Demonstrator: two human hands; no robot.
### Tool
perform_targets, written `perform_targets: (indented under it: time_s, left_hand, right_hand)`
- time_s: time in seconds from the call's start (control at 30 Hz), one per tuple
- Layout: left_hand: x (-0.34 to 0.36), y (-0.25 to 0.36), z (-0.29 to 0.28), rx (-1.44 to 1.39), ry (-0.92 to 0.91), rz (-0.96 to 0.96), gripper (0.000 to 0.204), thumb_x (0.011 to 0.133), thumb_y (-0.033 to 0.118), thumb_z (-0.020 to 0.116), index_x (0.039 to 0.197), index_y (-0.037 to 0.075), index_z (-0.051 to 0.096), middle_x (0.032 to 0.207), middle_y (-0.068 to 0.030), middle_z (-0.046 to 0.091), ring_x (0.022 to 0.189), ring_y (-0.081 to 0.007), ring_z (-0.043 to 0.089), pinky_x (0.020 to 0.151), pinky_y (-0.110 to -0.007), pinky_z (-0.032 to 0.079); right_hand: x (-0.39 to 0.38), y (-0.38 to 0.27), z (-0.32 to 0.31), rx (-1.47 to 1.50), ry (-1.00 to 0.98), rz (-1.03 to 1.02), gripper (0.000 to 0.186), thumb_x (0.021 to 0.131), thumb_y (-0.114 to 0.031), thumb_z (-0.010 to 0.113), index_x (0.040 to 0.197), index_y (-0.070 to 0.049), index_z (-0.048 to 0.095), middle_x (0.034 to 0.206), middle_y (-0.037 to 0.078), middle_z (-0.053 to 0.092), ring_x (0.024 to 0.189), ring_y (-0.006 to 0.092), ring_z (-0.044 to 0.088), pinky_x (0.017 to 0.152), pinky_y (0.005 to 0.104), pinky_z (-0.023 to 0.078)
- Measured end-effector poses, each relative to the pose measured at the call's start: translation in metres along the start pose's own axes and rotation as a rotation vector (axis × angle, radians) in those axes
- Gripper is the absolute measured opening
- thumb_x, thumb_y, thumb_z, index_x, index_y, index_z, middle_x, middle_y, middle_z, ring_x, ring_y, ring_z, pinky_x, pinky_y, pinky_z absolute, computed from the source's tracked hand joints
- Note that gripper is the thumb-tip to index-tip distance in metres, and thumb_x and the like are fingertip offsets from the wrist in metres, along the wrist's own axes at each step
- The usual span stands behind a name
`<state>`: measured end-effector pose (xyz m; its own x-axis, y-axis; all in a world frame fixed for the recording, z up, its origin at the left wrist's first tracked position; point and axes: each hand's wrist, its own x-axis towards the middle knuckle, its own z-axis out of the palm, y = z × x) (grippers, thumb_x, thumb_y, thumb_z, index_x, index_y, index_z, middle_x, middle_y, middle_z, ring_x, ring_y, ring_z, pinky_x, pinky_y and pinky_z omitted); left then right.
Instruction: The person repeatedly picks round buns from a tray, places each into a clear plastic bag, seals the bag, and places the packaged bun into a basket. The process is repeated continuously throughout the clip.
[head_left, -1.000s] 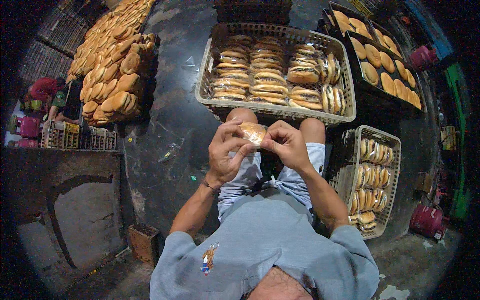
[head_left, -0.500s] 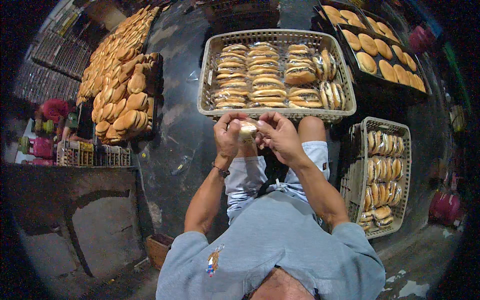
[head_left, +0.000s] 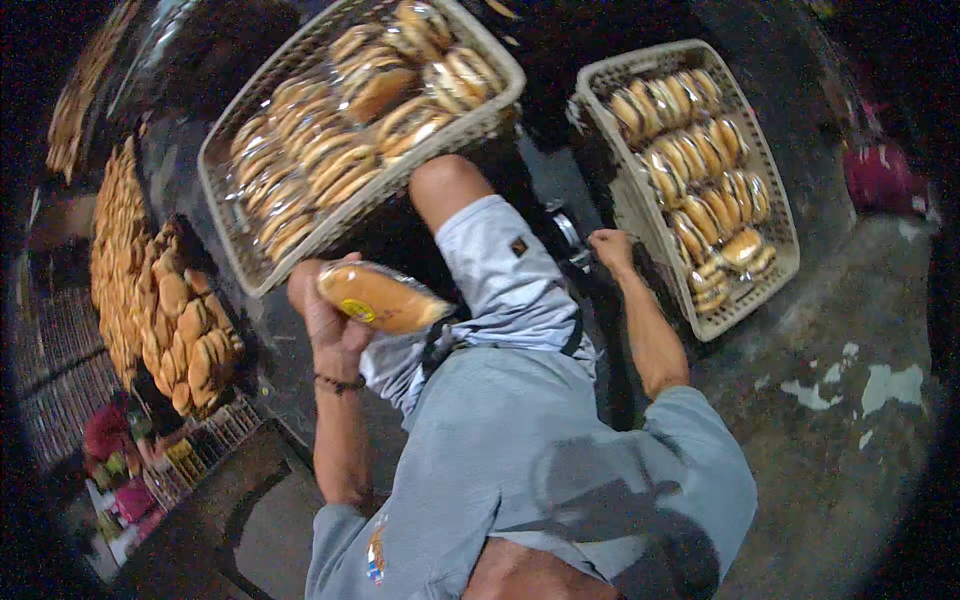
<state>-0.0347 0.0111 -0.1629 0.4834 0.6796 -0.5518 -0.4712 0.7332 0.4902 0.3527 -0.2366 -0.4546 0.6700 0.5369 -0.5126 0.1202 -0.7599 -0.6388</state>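
Wrapped bun: 1 long golden bun in clear film, held over the lap by the left thigh, tilted and well apart from the crates.
Left hand: the left hand is closed around the bun's outer end, gripping it through the film.
Right hand: the right hand has its fingers curled, just beside the smaller crate; I cannot tell whether it pinches anything (a shiny object lies near it, its kind unclear).
Large crate: the large crate, in front of the knees, bears rows of filmed buns; these look finished.
Smaller crate: 4 rows or so of wrapped buns with dark filling stand in it, and they look finished too.
Loose pile: the heaped buns at the left seem to have no film, so I judge them not yet done; too many to count.
Bun in hand: it seems wrapped already but is not in either crate.
Film label: 1 yellow sticker with dark print, too small to make out.
Clothing marks: 1 dark patch on the pale shorts and 1 embroidered figure on the grey-blue shirt; no readable lettering on either.
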Motion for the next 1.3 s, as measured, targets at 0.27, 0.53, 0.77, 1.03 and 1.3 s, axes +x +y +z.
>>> perform_targets:
  time_s: [0.27, 0.53, 0.77, 1.03, 1.3]
  left_hand:
    - [0.01, 0.011, 0.016, 0.133, 0.141, -0.002, 0.045, 0.1, 0.033, 0.048, 0.115, -0.007, 0.06, 0.095, -0.0205, 0.072, 0.085, -0.0328, 0.071, 0.08, -0.044, 0.059]
    - [0.011, 0.013, 0.023, 0.173, 0.063, -0.013, 0.039, 0.102, 0.031, 0.047, 0.108, -0.003, 0.063, 0.103, -0.0183, 0.072, 0.09, -0.0328, 0.07, 0.082, -0.046, 0.059]
    - [0.006, 0.024, 0.003, 0.195, 0.091, 0.053, 0.035, 0.104, 0.031, 0.046, 0.104, 0.002, 0.065, 0.113, -0.017, 0.071, 0.094, -0.0318, 0.071, 0.084, -0.048, 0.059]
    - [-0.003, 0.019, 0.017, 0.23, -0.017, 0.034, 0.052, 0.104, 0.04, 0.04, 0.12, -0.006, 0.059, 0.102, -0.0189, 0.071, 0.092, -0.032, 0.069, 0.088, -0.045, 0.056]
    - [-0.025, 0.03, 0.056, 0.586, -0.015, 0.513, 0.034, 0.094, 0.018, 0.047, 0.118, -0.001, 0.06, 0.101, -0.014, 0.069, 0.089, -0.019, 0.068, 0.079, -0.03, 0.054]
  right_hand:
    - [0.022, 0.039, 0.022, -0.233, -0.232, 0.033, 0.031, 0.084, -0.033, 0.079, 0.104, -0.009, 0.078, 0.098, 0.015, 0.076, 0.092, 0.0275, 0.073, 0.087, 0.04, 0.053]
    - [0.021, 0.031, 0.027, -0.119, -0.171, 0.052, 0.028, 0.084, -0.035, 0.078, 0.089, -0.008, 0.079, 0.088, 0.013, 0.076, 0.084, 0.0261, 0.073, 0.079, 0.0392, 0.053]
    - [-0.046, 0.036, -0.012, -0.125, -0.22, 0.093, 0.024, 0.086, -0.032, 0.076, 0.087, -0.008, 0.08, 0.075, 0.006, 0.075, 0.069, 0.0145, 0.068, 0.067, 0.0324, 0.05]
    - [-0.036, 0.073, 0.027, -0.434, 0.005, 0.189, 0.03, 0.086, -0.036, 0.073, 0.098, -0.009, 0.078, 0.103, 0.019, 0.073, 0.094, 0.0384, 0.071, 0.081, 0.0444, 0.055]
    - [-0.067, -0.042, -0.037, 0.397, -0.209, 0.325, 0.038, 0.091, -0.025, 0.072, 0.126, -0.011, 0.068, 0.113, -0.001, 0.068, 0.08, 0.0111, 0.061, 0.065, 0.03, 0.049]
